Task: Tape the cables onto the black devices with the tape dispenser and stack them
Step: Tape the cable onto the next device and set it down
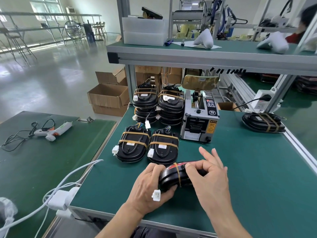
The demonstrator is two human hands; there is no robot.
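A black device [173, 177] stands on its edge near the front of the green table, with one tan tape strip [178, 174] wrapped over it. My left hand [151, 184] grips its left end; a white connector [156, 195] hangs beside my fingers. My right hand [209, 174] pinches the device's top at the tape, with the outer fingers spread. Two taped devices [133, 145] [163, 146] lie flat behind it. Two stacks of taped devices [145, 102] [170, 105] stand further back. The grey tape dispenser [199, 121] sits to the right of the stacks.
Another taped device [264, 122] lies at the table's far right edge. A glue gun [53, 130] with its cord rests on the left table. White cables and a charger [60, 198] hang at the front left corner. A shelf [205, 54] overhangs the back; cardboard boxes [108, 98] sit on the floor.
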